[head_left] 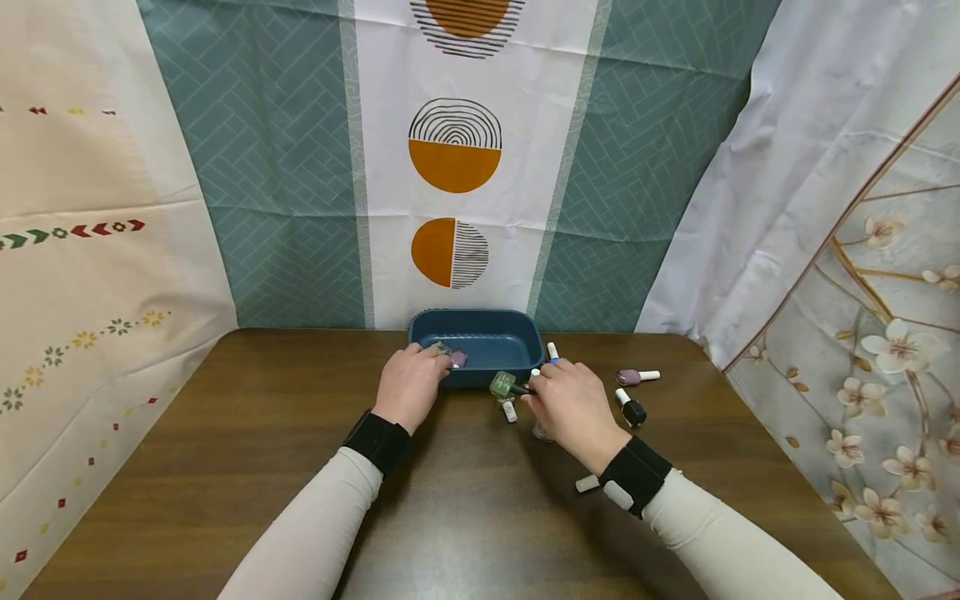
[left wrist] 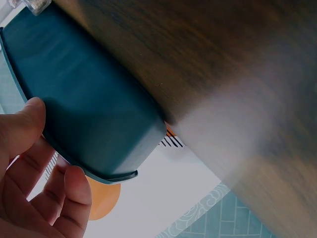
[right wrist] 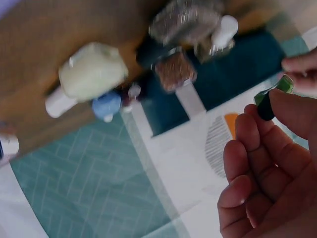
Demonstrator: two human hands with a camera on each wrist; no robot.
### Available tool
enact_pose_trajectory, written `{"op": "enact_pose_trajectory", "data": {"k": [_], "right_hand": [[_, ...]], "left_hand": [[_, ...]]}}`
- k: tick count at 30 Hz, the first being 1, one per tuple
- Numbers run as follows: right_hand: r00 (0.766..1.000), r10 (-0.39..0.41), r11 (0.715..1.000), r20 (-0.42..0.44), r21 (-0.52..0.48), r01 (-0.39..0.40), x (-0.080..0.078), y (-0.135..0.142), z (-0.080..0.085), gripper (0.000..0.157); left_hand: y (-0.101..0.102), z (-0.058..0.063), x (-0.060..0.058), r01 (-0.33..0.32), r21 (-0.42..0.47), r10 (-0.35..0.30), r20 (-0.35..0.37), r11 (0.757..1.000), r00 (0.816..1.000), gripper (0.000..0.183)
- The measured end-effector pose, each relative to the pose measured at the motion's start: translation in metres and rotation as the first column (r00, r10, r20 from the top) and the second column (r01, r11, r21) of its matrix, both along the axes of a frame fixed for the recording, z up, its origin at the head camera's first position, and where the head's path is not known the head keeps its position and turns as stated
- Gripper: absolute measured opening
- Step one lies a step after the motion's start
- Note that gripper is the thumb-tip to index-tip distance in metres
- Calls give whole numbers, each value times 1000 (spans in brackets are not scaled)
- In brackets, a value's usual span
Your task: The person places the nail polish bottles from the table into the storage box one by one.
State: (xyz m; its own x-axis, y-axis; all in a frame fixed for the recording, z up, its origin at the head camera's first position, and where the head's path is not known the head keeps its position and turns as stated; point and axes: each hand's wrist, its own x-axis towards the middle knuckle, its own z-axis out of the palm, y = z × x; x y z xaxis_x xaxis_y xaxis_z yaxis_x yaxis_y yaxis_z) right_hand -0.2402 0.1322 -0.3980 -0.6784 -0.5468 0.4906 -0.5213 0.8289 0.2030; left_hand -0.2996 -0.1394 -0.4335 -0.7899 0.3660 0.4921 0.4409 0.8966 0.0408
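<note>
A dark blue plastic bin [head_left: 491, 348] stands near the table's back edge. At its front left corner is my left hand [head_left: 408, 387]; in the left wrist view, thumb and fingers [left wrist: 74, 198] grip the rim. A purple bottle [head_left: 458, 359] and a greenish one lie inside the bin's left part. Just outside the bin's front wall, my right hand [head_left: 573, 408] holds a green nail polish bottle [head_left: 502, 384] by its black cap. In the right wrist view, thumb and fingertips pinch that cap [right wrist: 265, 107]. Bottles under the right hand are partly hidden.
Right of the bin lie a lilac nail polish bottle [head_left: 628, 377] and a black one [head_left: 634, 412]. A white-capped bottle [head_left: 509, 410] lies before the bin. Another white cap [head_left: 587, 483] shows near my right wrist. Patterned curtains [head_left: 300, 167] hang behind the table.
</note>
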Motion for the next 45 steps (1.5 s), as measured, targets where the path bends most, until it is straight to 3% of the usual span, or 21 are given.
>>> {"op": "enact_pose_trajectory", "data": {"k": [9, 18, 28, 33, 45], "right_hand": [[999, -49, 999, -9, 14, 49, -26, 3, 18, 16], [994, -93, 995, 52, 25, 92, -54, -10, 26, 24], [982, -169, 978, 84, 142, 156, -74, -25, 15, 22], [979, -192, 973, 70, 147, 180, -83, -31, 13, 24], [971, -203, 971, 127, 155, 183, -101, -40, 2, 25]], "left_hand": [[2, 4, 0, 15, 5, -15, -9, 1000, 1000, 14], [-1, 3, 2, -16, -4, 16, -2, 1000, 1000, 15], [1, -7, 5, -20, 7, 20, 12, 1000, 1000, 16], [3, -4, 2, -14, 1, 14, -3, 1000, 1000, 16], [4, -1, 4, -3, 1, 3, -29, 1000, 1000, 11]]}}
